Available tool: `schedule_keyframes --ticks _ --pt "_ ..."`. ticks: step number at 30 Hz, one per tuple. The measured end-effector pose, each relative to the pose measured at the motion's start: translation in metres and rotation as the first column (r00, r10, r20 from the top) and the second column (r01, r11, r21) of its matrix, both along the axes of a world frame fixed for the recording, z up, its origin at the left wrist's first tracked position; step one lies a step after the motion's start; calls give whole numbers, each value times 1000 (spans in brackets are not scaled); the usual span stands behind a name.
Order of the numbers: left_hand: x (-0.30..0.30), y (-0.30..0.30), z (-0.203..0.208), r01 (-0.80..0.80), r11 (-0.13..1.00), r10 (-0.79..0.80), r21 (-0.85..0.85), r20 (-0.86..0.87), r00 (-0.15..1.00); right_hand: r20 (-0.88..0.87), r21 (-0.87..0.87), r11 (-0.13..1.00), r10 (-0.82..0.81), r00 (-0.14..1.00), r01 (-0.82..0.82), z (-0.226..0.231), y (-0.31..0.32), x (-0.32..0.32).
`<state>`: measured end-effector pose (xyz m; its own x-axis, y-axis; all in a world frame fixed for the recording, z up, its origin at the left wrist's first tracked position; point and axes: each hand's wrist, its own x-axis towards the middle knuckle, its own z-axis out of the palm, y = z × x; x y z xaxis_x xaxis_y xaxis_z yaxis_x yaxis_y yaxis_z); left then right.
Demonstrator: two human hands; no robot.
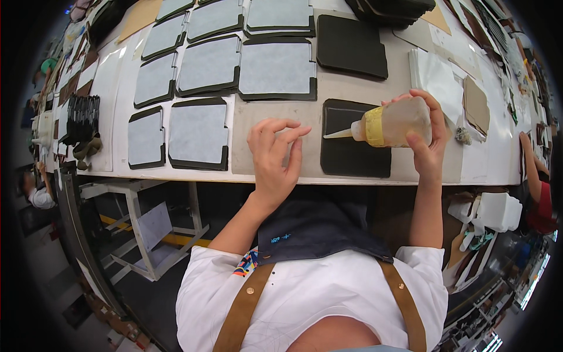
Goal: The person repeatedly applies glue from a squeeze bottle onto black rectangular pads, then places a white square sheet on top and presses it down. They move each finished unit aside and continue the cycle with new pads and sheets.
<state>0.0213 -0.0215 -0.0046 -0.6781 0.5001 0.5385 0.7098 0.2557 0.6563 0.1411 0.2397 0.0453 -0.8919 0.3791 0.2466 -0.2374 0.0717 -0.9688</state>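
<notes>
My right hand (pixel 431 149) is wrapped round a translucent squeeze bottle (pixel 404 122) with a yellow collar. The bottle is tipped on its side, its pale tapered nozzle pointing left above a black panel (pixel 355 161) at the table's front edge. Whether the nozzle tip touches the panel, I cannot tell. Just left of that panel, my left hand (pixel 274 152) hovers with loosely bent fingers apart and nothing in them. Further left lie several black pieces faced with pale grey sheets, the nearest being a grey-faced piece (pixel 198 132).
Another black panel (pixel 352 47) lies farther back, below a dark stack (pixel 396 10). White sheets (pixel 434 82) and brown card pieces (pixel 475 108) are at the right. Black strips (pixel 82 117) are bundled at the far left. Another person's arm (pixel 531 167) shows at the right edge.
</notes>
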Motion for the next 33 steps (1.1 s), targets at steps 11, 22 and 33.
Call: schedule_keyframes --ticks 11,22,33 --pt "0 -1 2 -1 999 0 -34 -13 1000 -62 -197 974 98 993 -109 -11 -6 24" --pt "1 1 2 -2 1000 3 -23 13 1000 -14 -397 808 -480 877 436 -16 65 50" --pt "2 1 5 12 995 -11 -94 6 1000 -64 -19 893 -450 891 450 -7 68 40"
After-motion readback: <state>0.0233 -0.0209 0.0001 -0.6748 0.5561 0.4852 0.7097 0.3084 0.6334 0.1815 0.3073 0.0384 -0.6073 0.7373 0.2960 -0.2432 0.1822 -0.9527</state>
